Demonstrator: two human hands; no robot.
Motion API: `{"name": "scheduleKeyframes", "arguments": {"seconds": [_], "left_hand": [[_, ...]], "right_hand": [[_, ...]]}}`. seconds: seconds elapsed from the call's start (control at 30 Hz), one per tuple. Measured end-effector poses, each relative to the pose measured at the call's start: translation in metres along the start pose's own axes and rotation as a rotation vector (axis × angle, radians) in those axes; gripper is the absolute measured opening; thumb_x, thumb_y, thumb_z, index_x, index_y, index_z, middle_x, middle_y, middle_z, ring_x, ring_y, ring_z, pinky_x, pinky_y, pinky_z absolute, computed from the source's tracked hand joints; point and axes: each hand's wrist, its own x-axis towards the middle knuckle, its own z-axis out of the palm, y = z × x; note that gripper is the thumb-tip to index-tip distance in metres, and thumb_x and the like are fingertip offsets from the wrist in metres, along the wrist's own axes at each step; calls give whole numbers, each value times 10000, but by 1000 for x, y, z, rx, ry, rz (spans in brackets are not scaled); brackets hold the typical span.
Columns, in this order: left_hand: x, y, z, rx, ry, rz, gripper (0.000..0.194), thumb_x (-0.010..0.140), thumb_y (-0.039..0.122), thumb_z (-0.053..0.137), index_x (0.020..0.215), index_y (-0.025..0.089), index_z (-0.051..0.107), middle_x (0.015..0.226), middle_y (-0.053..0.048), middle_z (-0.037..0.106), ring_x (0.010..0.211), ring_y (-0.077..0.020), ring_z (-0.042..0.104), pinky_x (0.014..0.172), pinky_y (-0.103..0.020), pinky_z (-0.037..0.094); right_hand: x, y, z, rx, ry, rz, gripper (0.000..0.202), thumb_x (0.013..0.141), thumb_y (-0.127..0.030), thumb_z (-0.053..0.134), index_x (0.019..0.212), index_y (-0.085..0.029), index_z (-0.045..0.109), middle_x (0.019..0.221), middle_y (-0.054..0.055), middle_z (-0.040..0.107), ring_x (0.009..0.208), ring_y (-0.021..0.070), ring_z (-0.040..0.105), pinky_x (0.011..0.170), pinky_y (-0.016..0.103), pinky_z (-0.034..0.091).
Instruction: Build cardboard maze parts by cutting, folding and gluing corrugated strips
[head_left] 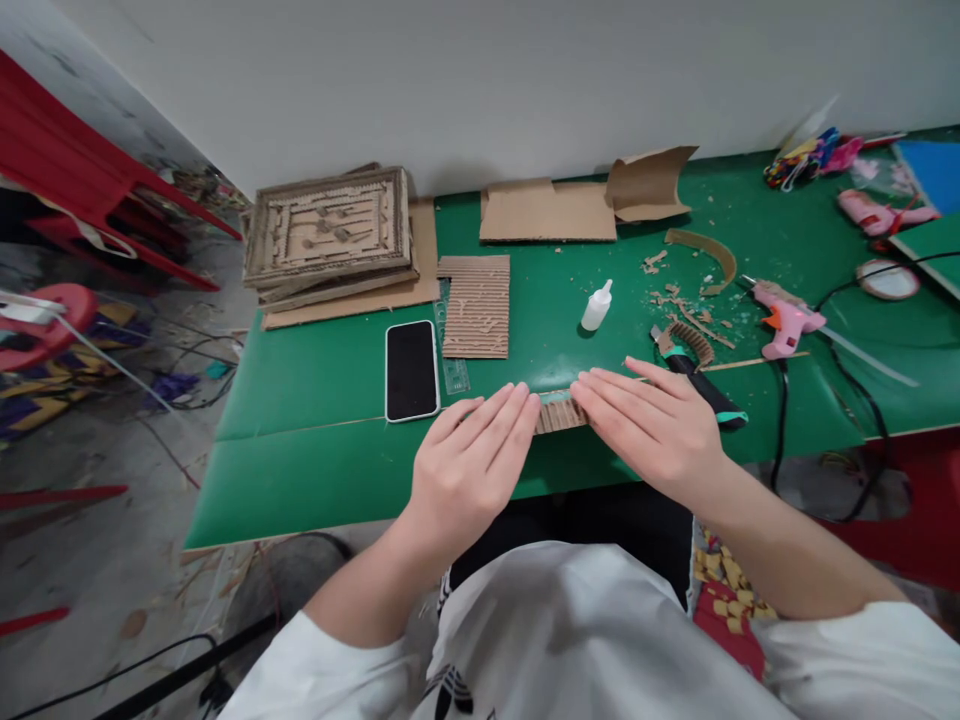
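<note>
Between my two hands lies a short strip of corrugated cardboard (561,415), its ridges facing up and a teal edge showing along its far side. My left hand (472,460) covers the left end, fingers straight and close together. Over the right end is my right hand (652,425), its fingers long and angled inward. Both thumbs are hidden beneath the hands. Just beyond the right fingers, a black and teal utility knife (705,390) lies by a curled corrugated strip (694,342). A white glue bottle (597,306) stands upright past the strip.
A phone (412,370), a clear ruler (455,374) and a ridged cardboard sheet (480,320) lie left of centre. Stacked cardboard panels (330,230) stand at the back left. On the right are cardboard scraps (694,310) and a pink glue gun (787,315) with its black cable (780,420).
</note>
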Motion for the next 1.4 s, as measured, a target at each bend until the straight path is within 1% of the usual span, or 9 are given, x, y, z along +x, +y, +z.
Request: {"name": "scheduleKeyframes", "arguments": {"seconds": [0.13, 0.3, 0.6, 0.77, 0.87, 0.97, 1.13, 1.27, 1.4], "left_hand": [[-1, 0, 0, -9, 5, 3, 320, 866, 35, 505, 1164, 99, 602, 1114, -119, 695, 1038, -207, 667, 835, -316, 509], [0, -1, 0, -3, 14, 23, 292, 859, 27, 509, 1123, 84, 622, 1094, -126, 701, 1025, -213, 673, 797, -310, 522], [-1, -2, 2, -22, 19, 25, 360, 878, 54, 501, 1220, 129, 582, 1107, -112, 700, 1028, -212, 672, 817, -300, 529], [-2, -1, 1, 1, -2, 29, 312, 861, 34, 516, 1153, 91, 612, 1100, -124, 701, 1031, -213, 670, 813, -304, 521], [-1, -1, 0, 25, -14, 36, 289, 862, 32, 517, 1127, 81, 621, 1098, -125, 700, 1011, -213, 678, 787, -308, 521], [0, -1, -1, 32, -14, 41, 277, 860, 48, 544, 1120, 97, 627, 1087, -119, 706, 988, -213, 687, 785, -311, 526], [1, -1, 0, 26, -1, 30, 265, 862, 49, 553, 1104, 123, 634, 1074, -109, 712, 989, -207, 687, 781, -309, 536], [1, -1, 0, 22, 7, 38, 270, 838, 33, 586, 1093, 105, 640, 1068, -121, 711, 986, -217, 688, 771, -313, 537], [1, -1, 1, 9, 12, 43, 283, 810, 27, 626, 1086, 88, 646, 1066, -130, 711, 979, -225, 690, 761, -315, 534]], "right_hand": [[4, -4, 1, -18, -20, -22, 287, 847, -120, 588, 1128, -137, 646, 1133, 93, 693, 1103, 201, 630, 994, 359, 492], [7, -7, 5, 13, -39, -69, 266, 882, -88, 505, 1102, -89, 655, 1124, 108, 693, 1035, 184, 661, 929, 319, 534], [2, -7, 9, 75, -5, -47, 292, 851, -69, 552, 1125, -96, 652, 1100, 118, 704, 1058, 194, 652, 944, 324, 521], [4, -8, 9, 21, 0, -48, 249, 871, -93, 542, 1079, -135, 671, 1073, 74, 717, 1016, 162, 669, 922, 292, 533], [6, -8, 8, 11, -4, -55, 244, 869, -93, 544, 1082, -111, 663, 1082, 85, 712, 1009, 164, 672, 920, 291, 537], [5, -5, 5, 41, -12, -64, 277, 869, -96, 544, 1133, -82, 628, 1125, 113, 691, 1065, 174, 650, 954, 315, 526], [-2, 9, -8, -32, -70, -39, 343, 862, -94, 555, 1204, -106, 584, 1212, 137, 641, 1161, 205, 594, 1027, 400, 478], [-6, 15, -13, -33, -121, -45, 306, 853, -39, 535, 1146, -75, 615, 1162, 139, 668, 1092, 204, 637, 980, 356, 523], [-6, 14, -10, -13, -106, -43, 289, 843, -34, 548, 1120, -54, 627, 1137, 141, 679, 1062, 207, 653, 962, 341, 540]]}}
